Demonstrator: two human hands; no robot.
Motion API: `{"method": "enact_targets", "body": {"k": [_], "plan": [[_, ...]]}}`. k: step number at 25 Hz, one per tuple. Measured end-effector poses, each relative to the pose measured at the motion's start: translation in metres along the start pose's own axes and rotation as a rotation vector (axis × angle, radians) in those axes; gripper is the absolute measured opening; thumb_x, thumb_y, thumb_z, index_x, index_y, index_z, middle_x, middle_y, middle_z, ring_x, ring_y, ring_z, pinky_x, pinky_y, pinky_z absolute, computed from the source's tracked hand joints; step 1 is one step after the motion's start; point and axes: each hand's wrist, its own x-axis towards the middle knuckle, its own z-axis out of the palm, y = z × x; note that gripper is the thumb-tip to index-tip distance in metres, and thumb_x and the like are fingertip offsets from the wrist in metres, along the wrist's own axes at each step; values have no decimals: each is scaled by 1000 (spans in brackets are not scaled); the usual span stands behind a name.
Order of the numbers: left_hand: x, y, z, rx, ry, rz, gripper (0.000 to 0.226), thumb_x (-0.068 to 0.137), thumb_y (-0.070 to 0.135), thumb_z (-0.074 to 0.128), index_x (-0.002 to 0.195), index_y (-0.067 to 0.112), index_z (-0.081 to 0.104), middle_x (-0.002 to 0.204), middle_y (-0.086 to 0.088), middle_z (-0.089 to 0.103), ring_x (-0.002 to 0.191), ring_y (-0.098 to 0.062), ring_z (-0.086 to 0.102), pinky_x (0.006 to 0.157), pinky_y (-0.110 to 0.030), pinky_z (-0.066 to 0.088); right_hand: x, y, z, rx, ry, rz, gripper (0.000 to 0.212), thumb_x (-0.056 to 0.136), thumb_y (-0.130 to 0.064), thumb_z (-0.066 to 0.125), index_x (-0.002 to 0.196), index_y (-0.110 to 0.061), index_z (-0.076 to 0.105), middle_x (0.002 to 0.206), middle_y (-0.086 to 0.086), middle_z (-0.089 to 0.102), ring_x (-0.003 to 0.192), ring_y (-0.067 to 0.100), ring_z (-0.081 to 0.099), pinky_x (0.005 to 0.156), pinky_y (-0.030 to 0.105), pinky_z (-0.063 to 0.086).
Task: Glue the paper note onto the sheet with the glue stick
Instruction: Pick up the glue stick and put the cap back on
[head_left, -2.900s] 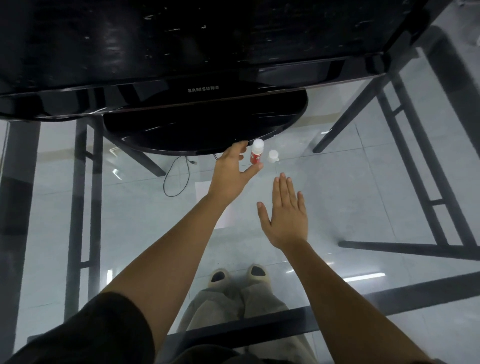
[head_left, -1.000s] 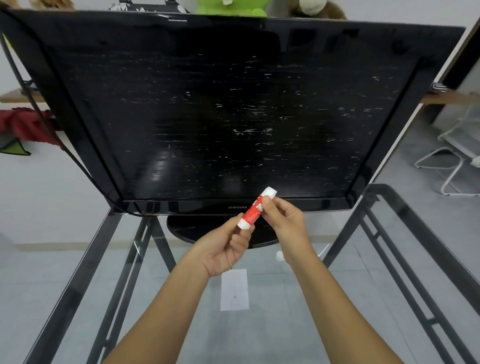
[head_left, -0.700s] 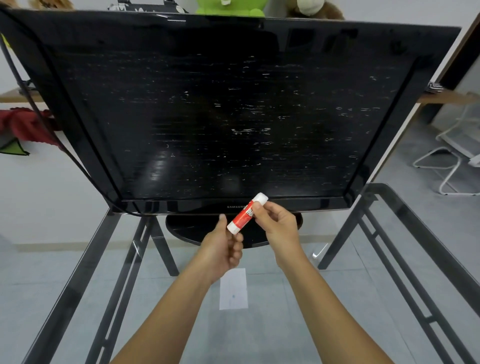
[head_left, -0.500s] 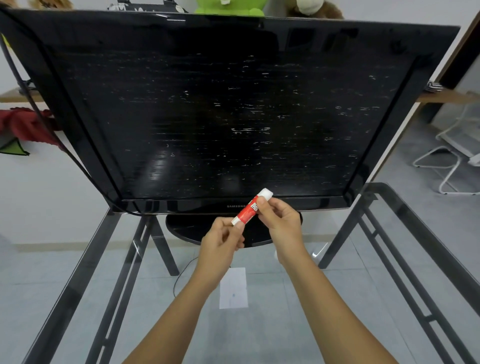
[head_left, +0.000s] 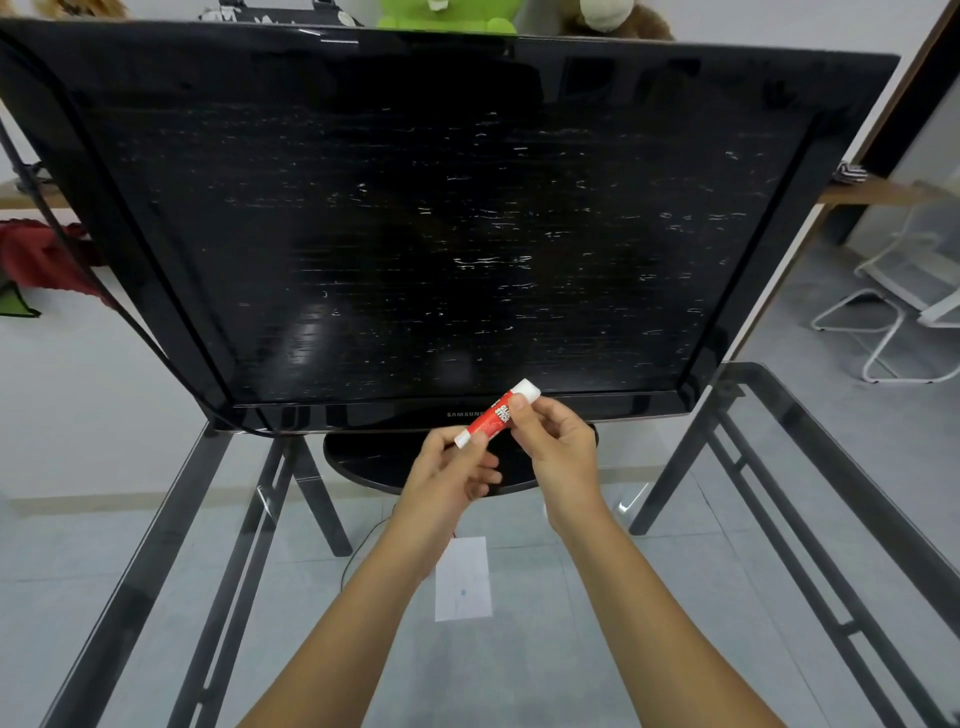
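Observation:
A red and white glue stick is held tilted in the air above the glass table, in front of the monitor's lower bezel. My right hand pinches its upper part near the white end. My left hand grips its lower white end with thumb and fingers. A small white paper note lies flat on the glass table just below my hands, partly covered at its left edge by my left forearm. I cannot make out a separate sheet.
A large black monitor on an oval base stands at the back of the table. The table's black metal frame shows through the glass. A white chair stands on the floor at the right.
The view rose from the tabletop to the monitor. The glue stick went from standing on the glass to being held by both hands; my left fingers have shifted around its lower end.

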Motion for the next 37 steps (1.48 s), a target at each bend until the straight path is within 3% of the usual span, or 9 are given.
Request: {"method": "enact_targets", "body": {"k": [4, 9, 11, 13, 17, 20, 26, 32, 37], "plan": [[2, -3, -1, 36, 17, 36, 41, 90, 48, 46, 88, 10, 62, 56, 1, 59, 51, -8, 53, 54, -21, 44, 1, -1, 1, -6, -38, -10, 17, 81, -32, 68, 90, -18, 71, 84, 4, 69, 81, 6, 66, 71, 15, 51], [6, 16, -16, -374, -235, -568, 53, 89, 54, 44, 51, 16, 49, 34, 6, 34, 27, -5, 29, 27, -16, 24, 2, 0, 2, 3, -60, -4, 11, 82, -28, 68, 89, -19, 70, 83, 3, 68, 79, 5, 65, 70, 15, 52], [6, 19, -18, -433, -254, -657, 57, 88, 57, 42, 49, 16, 49, 32, 6, 35, 25, -5, 30, 26, -16, 24, 1, 3, 2, -6, -55, 8, 14, 81, -28, 68, 90, -18, 70, 82, 2, 67, 77, 3, 65, 69, 15, 52], [7, 13, -15, -136, -110, -486, 59, 88, 61, 38, 61, 13, 59, 43, 1, 49, 33, -9, 41, 34, -19, 33, 2, 6, 2, -4, -20, 27, 15, 81, -28, 69, 90, -16, 70, 80, 1, 67, 76, 3, 65, 69, 15, 52], [3, -7, -10, 348, 111, 265, 30, 79, 51, 57, 93, 25, 60, 81, 2, 69, 68, -8, 67, 64, -22, 53, 4, 8, -1, -11, -7, 34, 13, 81, -29, 68, 90, -19, 70, 83, 2, 69, 79, 5, 67, 68, 14, 52], [4, -8, -13, 308, 58, 256, 39, 77, 51, 55, 95, 17, 64, 74, 1, 70, 67, -10, 68, 62, -18, 54, 7, 9, -4, -4, -28, 50, 13, 82, -29, 67, 90, -20, 69, 86, 4, 69, 82, 5, 67, 68, 13, 51], [12, -12, -13, 692, 132, 499, 28, 81, 35, 66, 104, 22, 58, 82, 14, 66, 71, -1, 64, 62, -5, 47, 17, 14, -9, -81, -83, 56, 23, 78, -37, 68, 92, -19, 68, 87, 1, 70, 86, 7, 68, 69, 15, 52], [20, -22, -13, 777, 231, 567, 30, 82, 31, 67, 103, 11, 62, 86, 3, 67, 69, -2, 61, 62, 0, 43, 36, 24, -28, -255, -279, 8, 15, 81, -38, 63, 95, -33, 65, 90, -10, 70, 90, 4, 67, 71, 13, 51], [27, -28, -16, 743, 245, 506, 28, 82, 34, 65, 101, 14, 62, 79, 13, 64, 67, 5, 61, 58, -1, 43, 63, 71, -70, -744, 1, 10, 30, 91, -29, 57, 117, -16, 62, 112, 2, 67, 96, 7, 61, 82, 10, 42]]}}
